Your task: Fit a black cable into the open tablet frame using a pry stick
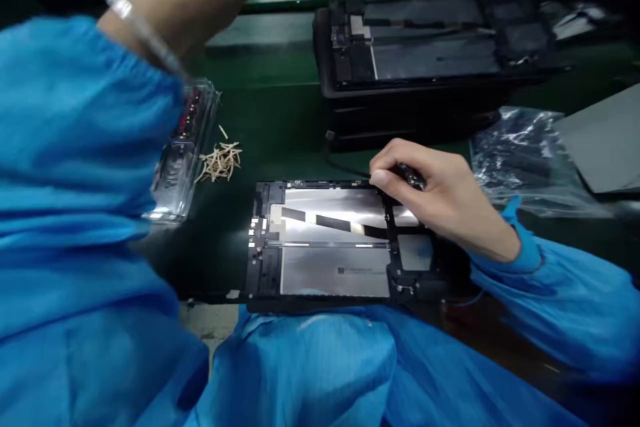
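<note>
right hand (pixel 440 197) | fingers (pixel 385 177) pinch dark tool (pixel 413 177) | above tablet frame (pixel 330 247)

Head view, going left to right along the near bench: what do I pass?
Clear plastic tray → pile of tan strips → open tablet chassis → right hand gripping a dark tool → crinkled plastic bag → grey sheet.

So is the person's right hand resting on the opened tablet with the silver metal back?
Yes, the right hand lies on the upper right corner of the opened tablet, pinching a small dark tool.
</note>
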Motion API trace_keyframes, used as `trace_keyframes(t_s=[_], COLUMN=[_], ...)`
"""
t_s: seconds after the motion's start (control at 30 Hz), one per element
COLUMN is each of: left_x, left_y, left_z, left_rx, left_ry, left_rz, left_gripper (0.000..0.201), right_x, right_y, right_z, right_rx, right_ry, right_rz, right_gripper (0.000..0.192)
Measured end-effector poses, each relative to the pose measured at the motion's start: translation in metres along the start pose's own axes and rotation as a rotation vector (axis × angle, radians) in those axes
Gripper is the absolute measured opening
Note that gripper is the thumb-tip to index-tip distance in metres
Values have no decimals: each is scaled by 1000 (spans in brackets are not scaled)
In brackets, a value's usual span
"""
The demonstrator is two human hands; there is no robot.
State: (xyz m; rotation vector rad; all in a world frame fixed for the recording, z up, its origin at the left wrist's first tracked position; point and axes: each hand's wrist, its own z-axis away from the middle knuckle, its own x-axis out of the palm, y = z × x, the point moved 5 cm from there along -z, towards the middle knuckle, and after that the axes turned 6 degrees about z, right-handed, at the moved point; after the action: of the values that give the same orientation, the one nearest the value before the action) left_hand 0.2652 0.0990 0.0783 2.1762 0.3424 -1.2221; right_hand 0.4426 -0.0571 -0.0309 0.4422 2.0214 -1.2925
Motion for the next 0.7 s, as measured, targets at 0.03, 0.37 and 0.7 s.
trace_keyframes(t_s=[0.03,0.37,0.7], left_x=[1,69,117], left_y=[4,36,29], left_z=[18,141,160], left_rx=[4,113,139], left_ry=[-8,-131,-352], left_rz=[6,155,271], left_gripper=[38,28,30], right_x=[-1,-2,2], right_y=[1,26,28], right_z=[1,11,1], right_rx=[-8,107,166], right_ry=[-39,-409,-506], right_rz=[12,199,326], right_gripper=[18,18,23])
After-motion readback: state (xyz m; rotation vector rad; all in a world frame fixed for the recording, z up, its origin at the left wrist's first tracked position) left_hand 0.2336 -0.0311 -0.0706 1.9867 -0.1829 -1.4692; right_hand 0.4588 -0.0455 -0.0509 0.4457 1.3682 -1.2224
